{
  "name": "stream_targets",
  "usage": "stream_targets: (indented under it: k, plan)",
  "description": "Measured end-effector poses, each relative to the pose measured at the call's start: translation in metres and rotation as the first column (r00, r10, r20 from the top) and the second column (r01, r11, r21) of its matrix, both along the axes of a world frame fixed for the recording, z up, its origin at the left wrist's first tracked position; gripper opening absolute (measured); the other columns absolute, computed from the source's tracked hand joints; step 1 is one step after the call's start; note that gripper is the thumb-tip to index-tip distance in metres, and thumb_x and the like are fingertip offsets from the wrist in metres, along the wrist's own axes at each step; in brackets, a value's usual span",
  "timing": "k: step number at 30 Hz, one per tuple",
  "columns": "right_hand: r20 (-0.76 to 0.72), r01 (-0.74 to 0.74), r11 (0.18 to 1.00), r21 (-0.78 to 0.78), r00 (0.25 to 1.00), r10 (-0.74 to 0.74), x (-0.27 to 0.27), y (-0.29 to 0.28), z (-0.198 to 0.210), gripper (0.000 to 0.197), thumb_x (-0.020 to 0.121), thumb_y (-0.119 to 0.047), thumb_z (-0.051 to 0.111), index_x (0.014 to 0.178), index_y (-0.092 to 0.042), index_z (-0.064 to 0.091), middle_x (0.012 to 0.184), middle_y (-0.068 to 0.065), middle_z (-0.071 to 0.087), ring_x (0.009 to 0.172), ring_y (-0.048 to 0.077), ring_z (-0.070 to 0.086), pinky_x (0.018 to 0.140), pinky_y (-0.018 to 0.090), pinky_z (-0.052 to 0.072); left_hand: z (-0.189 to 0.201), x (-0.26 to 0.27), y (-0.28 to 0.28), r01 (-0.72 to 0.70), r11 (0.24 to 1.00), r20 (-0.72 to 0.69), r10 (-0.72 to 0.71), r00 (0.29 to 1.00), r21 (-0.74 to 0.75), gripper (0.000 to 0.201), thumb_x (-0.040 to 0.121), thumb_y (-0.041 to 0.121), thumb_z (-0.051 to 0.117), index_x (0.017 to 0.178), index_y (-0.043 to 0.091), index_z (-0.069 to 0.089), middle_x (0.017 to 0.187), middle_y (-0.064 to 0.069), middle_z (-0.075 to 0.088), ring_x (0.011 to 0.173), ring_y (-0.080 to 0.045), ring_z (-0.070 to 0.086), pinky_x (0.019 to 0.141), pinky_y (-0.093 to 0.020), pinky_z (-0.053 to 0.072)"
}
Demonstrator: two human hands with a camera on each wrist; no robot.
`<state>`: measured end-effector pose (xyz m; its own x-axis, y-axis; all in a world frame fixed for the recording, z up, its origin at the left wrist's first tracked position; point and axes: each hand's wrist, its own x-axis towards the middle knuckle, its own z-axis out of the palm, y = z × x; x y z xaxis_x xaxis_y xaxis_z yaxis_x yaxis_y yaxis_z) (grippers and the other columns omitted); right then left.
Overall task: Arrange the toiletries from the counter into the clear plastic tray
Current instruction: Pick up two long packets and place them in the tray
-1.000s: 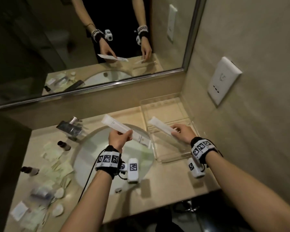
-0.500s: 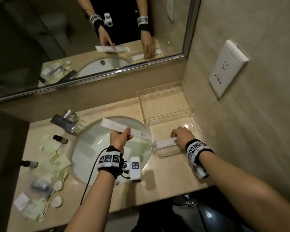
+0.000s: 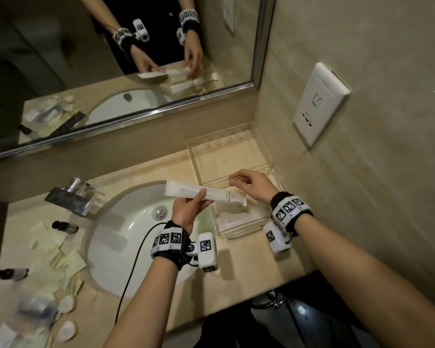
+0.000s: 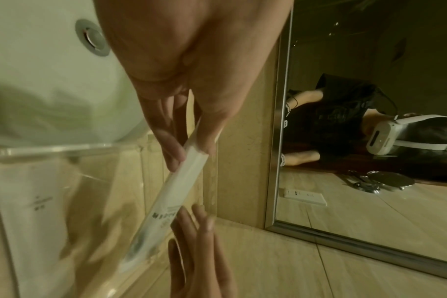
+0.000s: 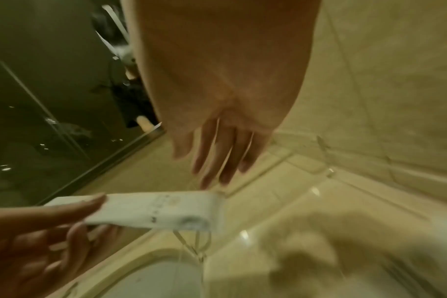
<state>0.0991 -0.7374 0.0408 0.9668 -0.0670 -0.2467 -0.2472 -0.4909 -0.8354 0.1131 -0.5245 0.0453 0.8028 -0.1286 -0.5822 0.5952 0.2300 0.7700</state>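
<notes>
My left hand (image 3: 201, 195) pinches a long white box (image 3: 186, 193) near its middle and holds it level over the sink's right edge, its right end above the clear plastic tray (image 3: 236, 159). In the left wrist view the thumb and fingers (image 4: 176, 159) clamp the box (image 4: 171, 201). My right hand (image 3: 239, 179) hovers over the tray beside the box's right end, fingers (image 5: 217, 161) straight and holding nothing. The box (image 5: 153, 209) passes just below them. A second white box (image 3: 236, 218) lies flat in the tray's near compartment.
The white basin (image 3: 126, 234) fills the counter's middle, with the chrome faucet (image 3: 70, 199) behind it. Left of the sink lie two dark-capped bottles (image 3: 65, 227), sachets (image 3: 58, 259) and round white pads (image 3: 67, 303). A wall socket (image 3: 319, 104) is right of the tray.
My right hand laid the shorter white box in the tray, let go and rose to the long box's end. My left hand carried the long box rightward over the tray.
</notes>
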Motion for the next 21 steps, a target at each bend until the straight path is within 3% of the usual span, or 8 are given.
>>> stream_targets:
  k: [3, 5, 7, 9, 13, 18, 21]
  plan:
    - [-0.173, -0.244, 0.968, -0.065, 0.958, 0.230, 0.003, 0.000, 0.010, 0.029, 0.084, -0.033, 0.073, 0.110, -0.020, 0.070, 0.098, -0.003, 0.073, 0.089, 0.010, 0.067, 0.076, 0.018, 0.048, -0.004, -0.003, -0.010, 0.059, 0.996, -0.019, -0.060, 0.998, -0.068, 0.036, 0.086, 0.007, 0.066, 0.113, -0.016, 0.057, 0.109, -0.027, 0.067, 0.099, -0.033, 0.068, 0.073, -0.024, 0.059]
    - [-0.220, -0.257, 0.960, -0.109, 0.948, 0.228, 0.001, -0.007, 0.004, 0.030, 0.083, -0.029, 0.074, 0.110, -0.020, 0.070, 0.097, 0.000, 0.073, 0.089, 0.014, 0.068, 0.073, 0.017, 0.046, -0.009, -0.005, -0.010, 0.080, 0.994, -0.048, -0.084, 0.995, -0.075, 0.036, 0.084, 0.007, 0.069, 0.112, -0.014, 0.059, 0.109, -0.025, 0.067, 0.099, -0.034, 0.068, 0.074, -0.024, 0.059]
    - [-0.236, -0.201, 0.965, -0.167, 0.959, 0.159, -0.003, -0.017, -0.003, 0.029, 0.082, -0.025, 0.074, 0.111, -0.018, 0.071, 0.103, 0.005, 0.073, 0.096, 0.019, 0.068, 0.077, 0.020, 0.045, -0.013, -0.004, -0.008, 0.086, 0.996, -0.076, -0.083, 0.994, 0.033, 0.035, 0.081, 0.010, 0.073, 0.108, -0.009, 0.062, 0.101, -0.022, 0.069, 0.088, -0.030, 0.069, 0.072, -0.025, 0.060]
    - [-0.299, -0.206, 0.940, -0.272, 0.946, 0.121, -0.008, -0.025, -0.008, 0.030, 0.084, -0.023, 0.072, 0.114, -0.017, 0.069, 0.112, 0.008, 0.070, 0.103, 0.022, 0.065, 0.083, 0.021, 0.043, -0.024, -0.001, -0.003, 0.113, 0.960, -0.066, -0.099, 0.993, 0.255, 0.038, 0.078, 0.013, 0.077, 0.108, -0.004, 0.061, 0.090, -0.016, 0.067, 0.076, -0.024, 0.065, 0.072, -0.028, 0.058]
    - [-0.472, -0.327, 0.853, -0.408, 0.875, 0.110, -0.019, -0.034, -0.021, 0.028, 0.088, -0.017, 0.068, 0.116, -0.016, 0.067, 0.120, 0.010, 0.064, 0.102, 0.026, 0.065, 0.086, 0.029, 0.050, -0.041, -0.003, 0.003, 0.260, 0.759, -0.027, -0.305, 0.952, 0.598, 0.044, 0.072, 0.021, 0.081, 0.109, 0.011, 0.058, 0.094, -0.009, 0.066, 0.093, -0.028, 0.065, 0.084, -0.040, 0.053]
    - [-0.552, -0.440, 0.769, -0.464, 0.822, 0.137, -0.025, -0.038, -0.032, 0.026, 0.088, -0.014, 0.066, 0.114, -0.018, 0.068, 0.125, 0.007, 0.063, 0.109, 0.025, 0.062, 0.094, 0.036, 0.052, -0.040, -0.014, -0.013, 0.433, 0.548, 0.031, -0.644, 0.765, 0.716, 0.031, 0.077, 0.015, 0.076, 0.107, 0.014, 0.069, 0.107, -0.006, 0.068, 0.086, -0.023, 0.062, 0.080, -0.026, 0.046]
    - [-0.537, -0.447, 0.741, -0.501, 0.832, 0.139, -0.027, -0.040, -0.033, 0.027, 0.087, -0.014, 0.067, 0.113, -0.019, 0.069, 0.121, 0.006, 0.066, 0.106, 0.024, 0.063, 0.094, 0.038, 0.052, -0.044, -0.019, -0.024, 0.498, 0.410, -0.026, -0.752, 0.659, 0.764, 0.035, 0.078, 0.014, 0.074, 0.113, 0.014, 0.068, 0.118, -0.005, 0.067, 0.101, -0.026, 0.064, 0.093, -0.030, 0.048]
